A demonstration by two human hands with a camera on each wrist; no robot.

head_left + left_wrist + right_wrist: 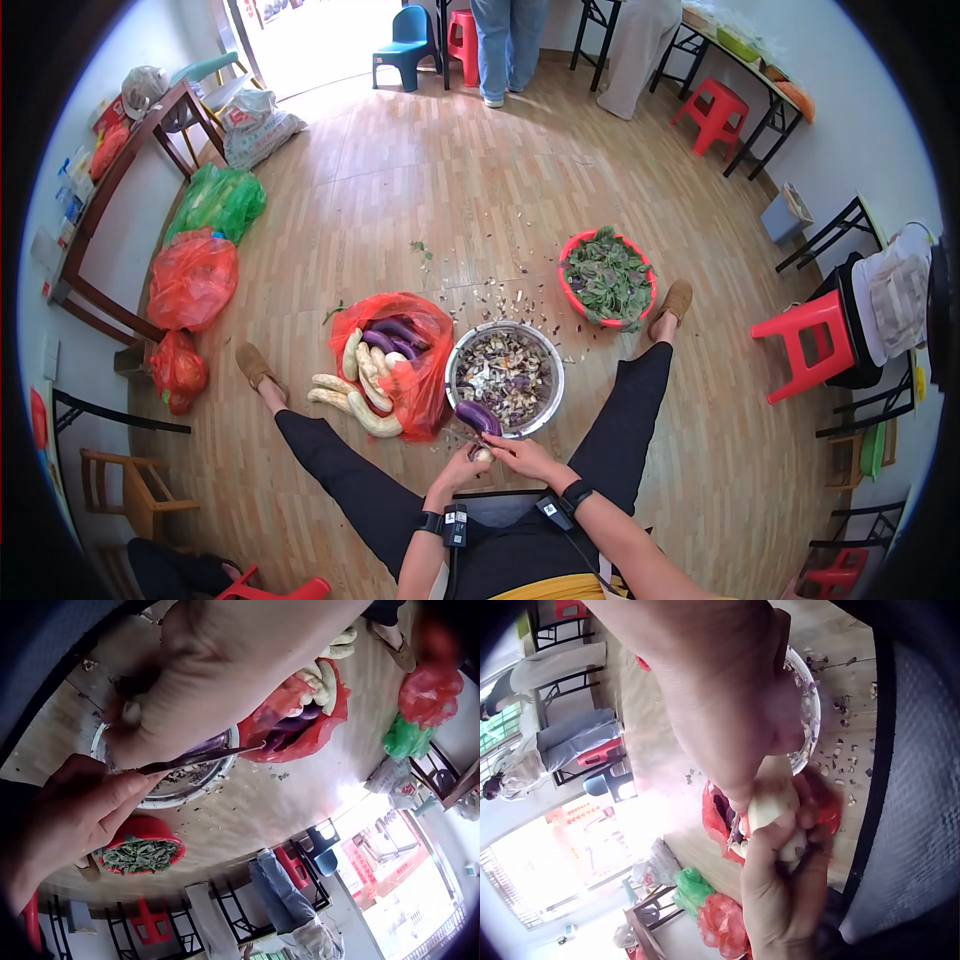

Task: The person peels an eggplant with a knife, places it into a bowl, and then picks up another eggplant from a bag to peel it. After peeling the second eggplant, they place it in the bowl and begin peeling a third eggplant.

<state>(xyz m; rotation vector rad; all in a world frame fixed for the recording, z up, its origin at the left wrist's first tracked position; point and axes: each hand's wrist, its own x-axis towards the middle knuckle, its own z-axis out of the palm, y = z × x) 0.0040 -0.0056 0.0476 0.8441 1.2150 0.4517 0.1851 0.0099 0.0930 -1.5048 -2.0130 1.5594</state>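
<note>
Person is sitting on the floor, legs spread, both hands working together right in front of the body. Left hand (462, 468) is curling its fingers round an eggplant (478, 418) – purple end sticking out away from the body over the near rim of the metal bowl (549, 355), pale peeled end sitting in the grip. Right hand (524, 457) is pinching a knife (196, 757) between thumb and fingers; thin blade is running from that hand across toward the eggplant, just beside the left hand. Whether the edge is touching the skin – cannot tell.

Metal bowl is sitting just beyond both hands, holding chopped purple and white pieces. Red plastic bag (425, 375) is lying to the left of the left hand, touching the bowl's side, with more purple eggplants and pale long gourds spilling out. Red basin (573, 298) of green leaves is sitting farther out, beyond the right hand. Scraps are scattered on the wood floor (400, 180) past the bowl.
</note>
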